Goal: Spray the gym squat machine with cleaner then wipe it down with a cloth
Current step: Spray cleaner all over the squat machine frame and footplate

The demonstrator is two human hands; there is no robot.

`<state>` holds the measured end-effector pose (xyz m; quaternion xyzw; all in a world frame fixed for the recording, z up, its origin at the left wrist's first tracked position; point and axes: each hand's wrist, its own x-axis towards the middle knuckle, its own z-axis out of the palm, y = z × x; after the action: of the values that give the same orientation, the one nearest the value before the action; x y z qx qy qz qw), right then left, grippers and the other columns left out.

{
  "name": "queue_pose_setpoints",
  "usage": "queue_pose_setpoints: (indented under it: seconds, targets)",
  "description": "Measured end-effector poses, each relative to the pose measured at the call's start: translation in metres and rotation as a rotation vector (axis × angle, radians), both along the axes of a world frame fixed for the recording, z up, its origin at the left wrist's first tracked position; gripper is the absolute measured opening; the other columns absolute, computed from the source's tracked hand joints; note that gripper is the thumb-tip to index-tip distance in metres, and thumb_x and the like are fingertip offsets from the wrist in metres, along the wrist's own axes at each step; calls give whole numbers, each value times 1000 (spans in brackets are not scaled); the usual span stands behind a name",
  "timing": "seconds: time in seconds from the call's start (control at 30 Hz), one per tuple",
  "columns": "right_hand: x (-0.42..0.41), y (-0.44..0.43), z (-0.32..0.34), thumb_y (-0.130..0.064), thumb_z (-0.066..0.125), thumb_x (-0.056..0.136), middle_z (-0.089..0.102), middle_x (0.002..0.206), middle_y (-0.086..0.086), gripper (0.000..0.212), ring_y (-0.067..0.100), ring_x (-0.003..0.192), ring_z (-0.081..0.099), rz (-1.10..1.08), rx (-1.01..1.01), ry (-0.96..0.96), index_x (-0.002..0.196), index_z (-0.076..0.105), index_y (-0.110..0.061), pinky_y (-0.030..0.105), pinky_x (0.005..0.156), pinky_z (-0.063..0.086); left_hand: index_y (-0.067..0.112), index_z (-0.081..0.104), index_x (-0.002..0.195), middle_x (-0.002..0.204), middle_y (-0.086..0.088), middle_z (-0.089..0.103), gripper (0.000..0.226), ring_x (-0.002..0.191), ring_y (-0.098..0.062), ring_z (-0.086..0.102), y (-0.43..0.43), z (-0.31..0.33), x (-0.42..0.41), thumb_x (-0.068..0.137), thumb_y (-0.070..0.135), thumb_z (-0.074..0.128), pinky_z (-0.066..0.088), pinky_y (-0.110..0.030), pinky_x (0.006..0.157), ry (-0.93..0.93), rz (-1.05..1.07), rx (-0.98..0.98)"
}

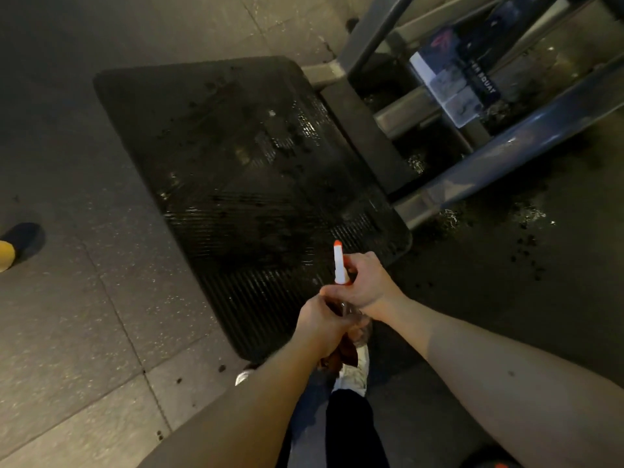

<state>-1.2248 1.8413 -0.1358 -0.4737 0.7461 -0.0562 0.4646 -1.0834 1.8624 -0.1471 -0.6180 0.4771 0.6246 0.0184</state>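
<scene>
The squat machine's black ribbed foot plate [243, 184] lies below me, wet with droplets and streaks. Its grey-blue steel frame [506, 153] runs off to the upper right. My right hand [364, 282] grips the white spray head with an orange nozzle tip [338, 261], which points over the plate's near edge. My left hand [324, 324] wraps around the clear bottle body [354, 320] just beneath. A dark reddish cloth [341, 354] hangs under my left hand, mostly hidden.
Grey speckled floor tiles [84, 315] spread to the left. Dark wet flooring [506, 265] lies to the right of the plate. Another person's dark shoe and yellow trouser hem [17, 243] show at the left edge. My white shoe [354, 371] stands by the plate's near corner.
</scene>
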Motion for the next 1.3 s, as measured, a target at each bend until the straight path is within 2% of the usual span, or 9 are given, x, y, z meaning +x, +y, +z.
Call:
queue_pose_setpoints:
  seconds: [0.13,0.27,0.33,0.47,0.6,0.77,0.87,1.07,1.3]
  targets:
    - [-54,25,-17,-55,86,72,50,113,-9,64,10,103,56,-27,85,27,125,63,-27,30,97,48,30,59,124,112,10,67,60,105,-8,64,25,-18,-55,74,42,89,56,-36,99,-21,-41,36]
    - [-90,42,-28,-52,85,76,56,103,-11,50,5,90,57,-51,124,36,115,67,-26,25,81,47,22,58,130,113,8,66,60,103,-8,63,39,-30,-94,79,38,86,53,-26,91,-34,-85,63]
    - [-102,46,-30,-51,86,75,53,108,-11,54,5,90,56,-70,119,14,119,65,-28,24,83,46,22,58,129,110,9,66,58,99,-5,63,42,-33,-106,79,36,86,52,-25,88,-43,-76,75]
    - [-113,44,-35,-50,90,71,46,121,-9,75,9,107,55,-75,78,-49,135,58,-30,32,100,49,28,58,123,104,11,67,56,97,-6,64,40,-32,-117,77,36,88,54,-29,91,-64,-43,67]
    - [-112,26,-37,-57,86,72,50,107,-10,55,9,96,57,25,37,-21,115,63,-31,26,86,48,25,58,123,107,10,67,58,97,-5,64,32,-27,-119,76,37,90,55,-23,84,-42,58,85]
    - [-105,-2,-33,-58,90,66,48,115,-8,75,12,104,58,66,22,-108,128,61,-28,31,94,53,31,61,99,95,6,72,38,90,-10,71,13,-21,-107,75,35,91,61,-33,85,-49,152,73]
    - [-95,-20,-23,-56,91,66,45,122,-9,86,14,114,54,73,38,-175,139,54,-31,37,102,52,31,66,103,93,4,76,40,89,-11,74,-2,-11,-95,73,36,92,63,-40,85,-34,219,90]
    - [-60,-69,9,-56,87,72,45,124,-9,84,12,113,54,145,7,-235,143,51,-31,37,103,51,35,62,96,89,8,73,35,77,-2,71,-44,27,-57,76,33,91,54,-16,63,-53,228,16]
    - [26,-124,24,-59,84,74,46,119,-8,83,13,109,56,149,-68,-236,144,51,-32,37,102,52,32,55,110,98,7,69,49,88,-7,68,-96,45,17,76,41,89,55,-22,69,-55,258,-68]
